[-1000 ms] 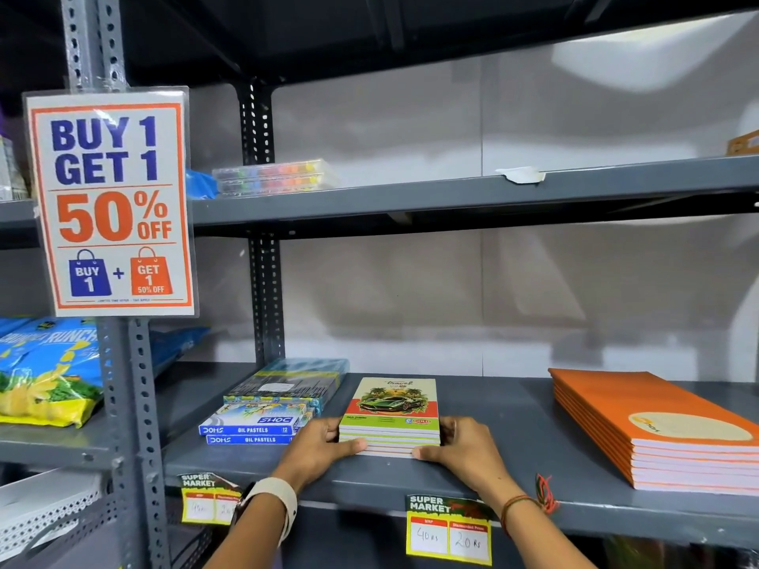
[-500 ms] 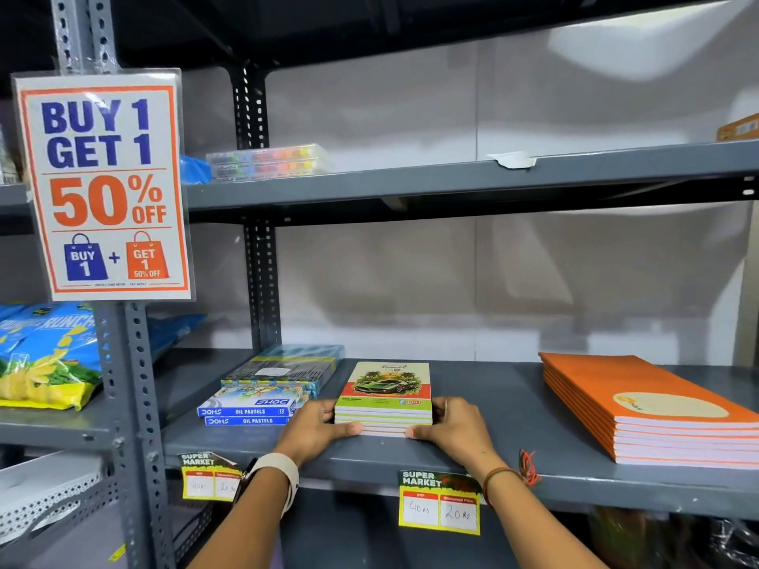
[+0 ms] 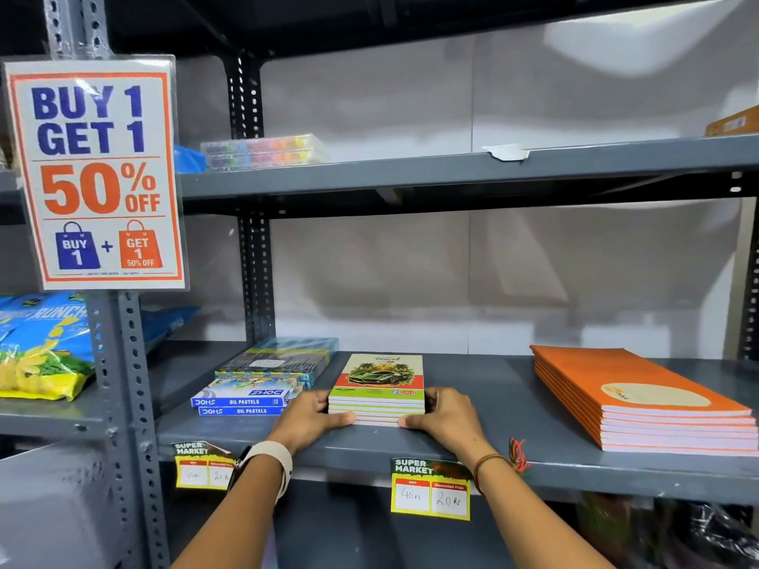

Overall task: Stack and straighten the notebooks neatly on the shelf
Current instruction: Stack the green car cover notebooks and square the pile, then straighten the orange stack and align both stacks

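Observation:
A small stack of notebooks [image 3: 380, 384] with a green car cover lies on the grey shelf [image 3: 484, 404], near its front edge. My left hand [image 3: 310, 416] presses the stack's left side, thumb along the front bottom edge. My right hand [image 3: 445, 414] clasps the right side in the same way. The stack's edges look even. A larger stack of orange notebooks [image 3: 640, 398] lies on the same shelf at the right, turned at a slight angle.
Boxes of oil pastels [image 3: 242, 400] and a wrapped pack [image 3: 279, 359] sit just left of the small stack. Price tags [image 3: 431, 492] hang off the shelf front. A sale sign [image 3: 94, 174] hangs on the left upright. Snack bags [image 3: 41, 351] fill the neighbouring shelf.
Both hands stay clamped on the small stack's sides. The view has shifted slightly; the stack itself has barely moved.

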### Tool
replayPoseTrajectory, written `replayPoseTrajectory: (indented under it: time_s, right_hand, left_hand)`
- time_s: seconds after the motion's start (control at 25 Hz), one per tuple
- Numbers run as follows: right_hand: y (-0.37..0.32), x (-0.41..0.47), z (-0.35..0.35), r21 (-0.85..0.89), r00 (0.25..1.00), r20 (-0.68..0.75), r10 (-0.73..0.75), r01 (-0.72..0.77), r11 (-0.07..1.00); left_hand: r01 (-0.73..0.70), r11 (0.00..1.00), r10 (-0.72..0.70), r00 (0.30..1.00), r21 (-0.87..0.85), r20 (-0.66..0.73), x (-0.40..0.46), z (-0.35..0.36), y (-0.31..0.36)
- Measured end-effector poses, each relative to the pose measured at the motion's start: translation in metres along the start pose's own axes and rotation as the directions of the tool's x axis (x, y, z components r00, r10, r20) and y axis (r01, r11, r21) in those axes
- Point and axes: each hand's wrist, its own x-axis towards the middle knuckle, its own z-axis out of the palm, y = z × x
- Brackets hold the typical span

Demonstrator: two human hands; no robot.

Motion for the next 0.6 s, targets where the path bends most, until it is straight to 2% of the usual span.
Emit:
replayPoseTrajectory:
  time_s: [0.08,0.16,0.28,0.4,0.44,0.52,0.6]
  right_hand:
    - [-0.002,-0.001,-0.001,0.007,1.0,0.001,-0.008,0.008,1.0]
    - [-0.004,-0.002,-0.004,0.114,1.0,0.017,0.007,-0.009,0.993]
    - [-0.016,-0.008,-0.015,0.363,0.993,0.089,0.084,-0.11,0.925]
    - [-0.024,-0.005,-0.036,0.366,0.988,0.029,0.153,-0.153,0.918]
    - [-0.028,-0.004,-0.047,0.383,0.989,-0.025,0.147,-0.126,0.915]
    - [-0.033,0.001,-0.074,0.395,0.981,-0.153,0.12,-0.05,0.917]
    - [-0.033,0.004,-0.109,0.371,0.964,-0.241,0.109,-0.012,0.928]
  left_hand:
    - [0.027,1.0,-0.027,0.999,-0.011,0.04,-0.001,-0.002,0.003]
    - [0.065,0.998,-0.066,0.996,0.027,0.054,-0.001,-0.005,0.013]
    - [0.062,0.995,-0.057,0.996,0.077,-0.067,0.01,-0.002,0.045]
    - [0.006,0.994,0.014,0.982,0.109,-0.188,0.034,0.024,0.096]
    - [-0.022,0.996,0.04,0.975,0.084,-0.217,0.042,0.038,0.115]
    - [-0.08,0.994,0.062,0.97,-0.069,-0.237,0.055,0.07,0.147]
    - [-0.102,0.966,0.055,0.979,-0.235,-0.199,0.065,0.106,0.173]
